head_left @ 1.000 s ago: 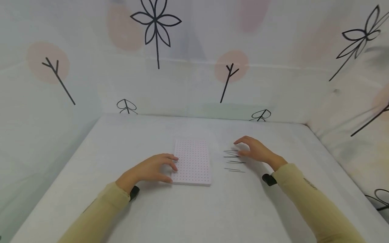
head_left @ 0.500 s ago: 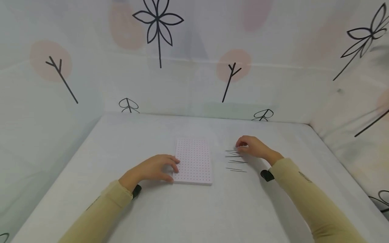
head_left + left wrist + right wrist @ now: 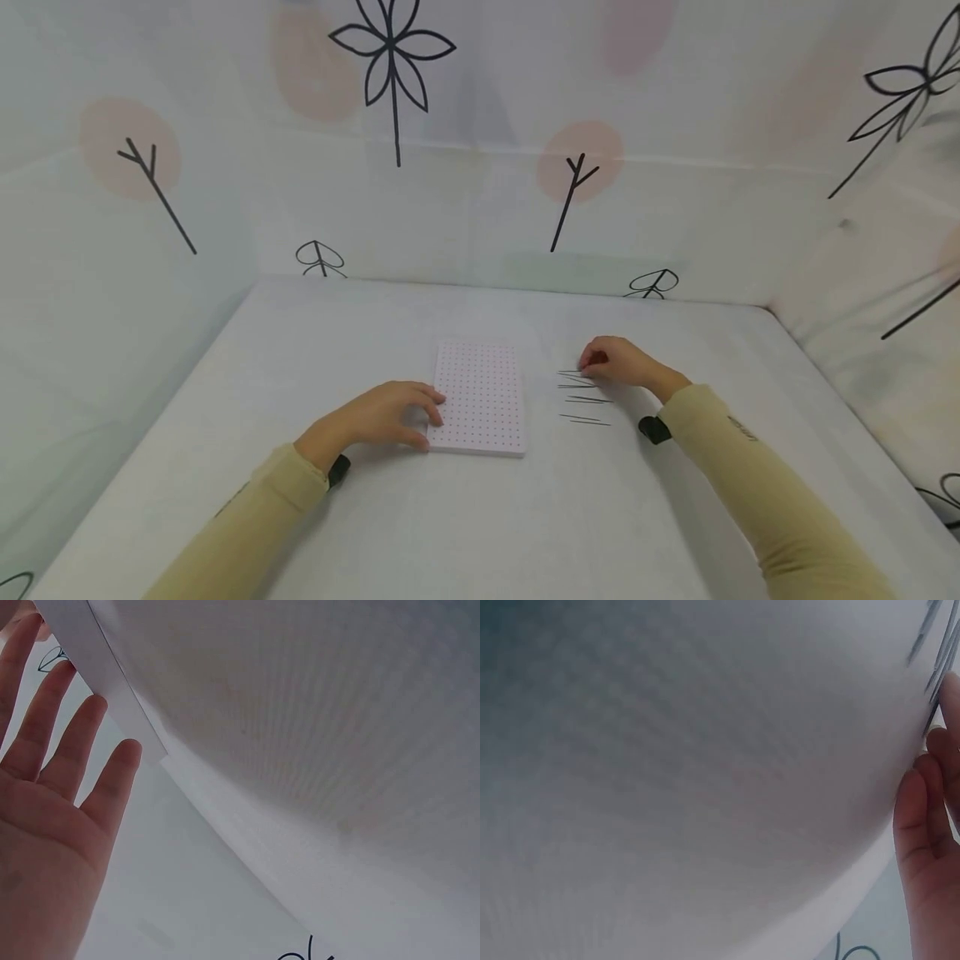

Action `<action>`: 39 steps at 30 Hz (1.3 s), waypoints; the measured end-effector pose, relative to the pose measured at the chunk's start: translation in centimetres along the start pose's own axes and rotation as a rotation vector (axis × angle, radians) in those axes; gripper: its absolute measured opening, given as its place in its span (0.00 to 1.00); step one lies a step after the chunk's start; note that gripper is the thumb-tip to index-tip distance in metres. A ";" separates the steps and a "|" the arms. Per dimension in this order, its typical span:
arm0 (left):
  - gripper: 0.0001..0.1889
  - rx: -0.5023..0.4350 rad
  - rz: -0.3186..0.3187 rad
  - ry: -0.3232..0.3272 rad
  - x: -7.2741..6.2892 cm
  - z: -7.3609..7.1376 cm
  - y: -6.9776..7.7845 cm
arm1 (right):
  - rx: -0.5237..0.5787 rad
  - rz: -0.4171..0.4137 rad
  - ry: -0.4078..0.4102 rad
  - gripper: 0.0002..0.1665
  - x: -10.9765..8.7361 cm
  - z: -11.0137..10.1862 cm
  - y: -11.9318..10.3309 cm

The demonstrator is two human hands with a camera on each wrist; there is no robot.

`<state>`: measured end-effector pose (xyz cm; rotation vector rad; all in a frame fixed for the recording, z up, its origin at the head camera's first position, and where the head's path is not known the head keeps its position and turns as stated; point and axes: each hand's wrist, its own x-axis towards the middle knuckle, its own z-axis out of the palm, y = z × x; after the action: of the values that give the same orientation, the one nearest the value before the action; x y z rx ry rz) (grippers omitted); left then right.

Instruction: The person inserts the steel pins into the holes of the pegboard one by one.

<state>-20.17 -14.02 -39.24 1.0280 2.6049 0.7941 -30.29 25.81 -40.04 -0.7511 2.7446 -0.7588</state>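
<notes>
A white pegboard (image 3: 480, 400) with a grid of small holes lies flat on the table. My left hand (image 3: 386, 417) rests at its left edge, fingers spread and fairly straight; in the left wrist view, the fingertips (image 3: 91, 701) meet the board's side wall (image 3: 90, 660). Right of the board, several thin dark sticks (image 3: 585, 398) lie roughly parallel, in loose pairs. Over the far end of that group, my right hand (image 3: 622, 362) has thumb and fingers drawn together, pinching the farthest stick (image 3: 568, 371). The pinched end is hidden by the fingers.
A white cloth covers the table (image 3: 480, 525). Behind it and at both sides hang pale cloth walls (image 3: 465, 208) printed with black flowers and twigs. A dark wrist camera (image 3: 655, 429) sits under the right wrist, another camera (image 3: 339, 472) under the left.
My right hand has gone from spread fingers above the sticks to thumb and fingers pinched together at the farthest one. The left hand stays at the board, and the view shifts slightly.
</notes>
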 end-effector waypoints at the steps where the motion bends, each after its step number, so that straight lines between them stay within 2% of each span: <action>1: 0.12 -0.001 0.002 0.001 0.0 0.0 0.0 | 0.005 0.014 -0.005 0.03 0.1 0.0 0.1; 13: 0.12 -0.008 0.011 0.005 0.0 0.0 0.0 | 0.052 0.063 -0.071 0.04 0.5 0.1 0.1; 23: 0.12 0.003 0.009 0.001 0.1 0.1 -0.1 | 0.057 0.045 -0.118 0.05 0.4 0.0 -0.1; 32: 0.12 0.005 0.011 0.000 0.0 -0.1 0.1 | 0.022 -0.002 -0.052 0.05 0.4 0.2 0.2; 39: 0.12 -0.006 0.014 -0.002 0.0 -0.1 0.1 | 0.024 0.015 0.027 0.04 0.2 0.0 0.4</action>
<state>-20.16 -13.99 -39.05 1.0455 2.5956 0.8030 -30.62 25.97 -40.28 -0.7203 2.7565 -0.8025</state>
